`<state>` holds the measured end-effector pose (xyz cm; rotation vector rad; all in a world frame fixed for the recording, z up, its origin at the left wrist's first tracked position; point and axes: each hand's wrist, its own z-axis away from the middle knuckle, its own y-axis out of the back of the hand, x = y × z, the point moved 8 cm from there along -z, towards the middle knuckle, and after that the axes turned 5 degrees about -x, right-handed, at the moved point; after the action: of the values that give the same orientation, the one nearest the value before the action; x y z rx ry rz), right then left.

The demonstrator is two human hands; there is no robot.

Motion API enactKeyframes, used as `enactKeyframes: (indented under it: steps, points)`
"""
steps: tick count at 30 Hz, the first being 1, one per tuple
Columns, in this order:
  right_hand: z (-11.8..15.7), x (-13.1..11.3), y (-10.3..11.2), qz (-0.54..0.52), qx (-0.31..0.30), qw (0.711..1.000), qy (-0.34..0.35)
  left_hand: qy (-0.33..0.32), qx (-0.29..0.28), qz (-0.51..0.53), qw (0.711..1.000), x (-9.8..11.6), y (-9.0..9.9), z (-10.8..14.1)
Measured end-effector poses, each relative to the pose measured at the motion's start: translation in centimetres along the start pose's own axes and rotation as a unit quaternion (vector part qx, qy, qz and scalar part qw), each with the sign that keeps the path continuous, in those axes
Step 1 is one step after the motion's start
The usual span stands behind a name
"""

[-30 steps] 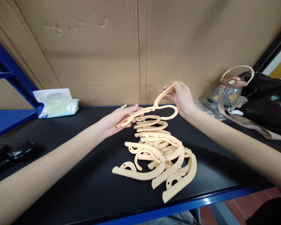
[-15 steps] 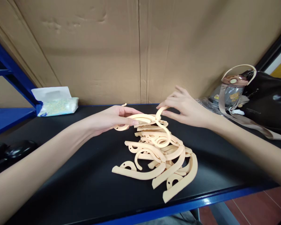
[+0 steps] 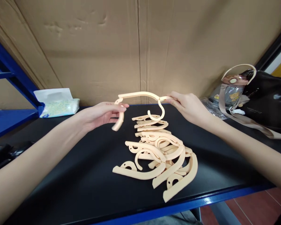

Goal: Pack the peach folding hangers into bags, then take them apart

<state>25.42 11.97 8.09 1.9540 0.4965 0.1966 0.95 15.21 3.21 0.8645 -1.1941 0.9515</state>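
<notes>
A beige folding clothes hanger (image 3: 140,94) is held up between my two hands, above the back of the table. My left hand (image 3: 105,113) pinches its left end, where a short curved piece hangs down past my fingers. On the other side my right hand (image 3: 186,104) grips a short arm by its tip, fingers closed. The hanger's hook (image 3: 162,111) curls downward between the hands. Below lies a loose pile of several more folding hangers (image 3: 159,147), folded and overlapping, touched by neither hand.
A soft pack of wipes or tissues (image 3: 59,106) lies at the back left. To the right stand a water bottle with a strap (image 3: 231,92) and a black bag (image 3: 269,100). Cardboard (image 3: 96,53) walls the back. A blue edge (image 3: 178,207) runs along the table's front.
The hanger has been lifted off the pile and opened out, with its hook still hanging downward. My left hand has moved slightly left, and my right hand has shifted right and turned.
</notes>
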Motion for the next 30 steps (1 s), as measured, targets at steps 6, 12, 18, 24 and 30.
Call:
enactKeyframes:
  steps: [6,12,18,24,30]
  points:
    - [0.3,-2.2,-2.1,0.118,-0.051,0.991,-0.027,-0.011,-0.155,0.191,0.969,-0.2,-6.2,0.5]
    - [1.0,-6.9,-2.6,0.129,-0.033,0.989,0.059,-0.038,-0.128,0.174,0.976,-1.8,-9.1,1.0]
    - [0.9,-8.5,-2.7,0.211,-0.021,0.969,0.129,-0.078,-0.046,0.085,0.992,-1.5,-7.5,1.1]
    - [1.4,-9.9,-3.3,0.251,-0.008,0.944,0.215,-0.097,-0.057,-0.022,0.993,-0.9,-7.6,1.2]
    - [-0.4,-7.0,-3.8,0.172,-0.1,0.979,0.052,-0.098,-0.027,-0.029,0.994,-0.8,-7.8,1.7]
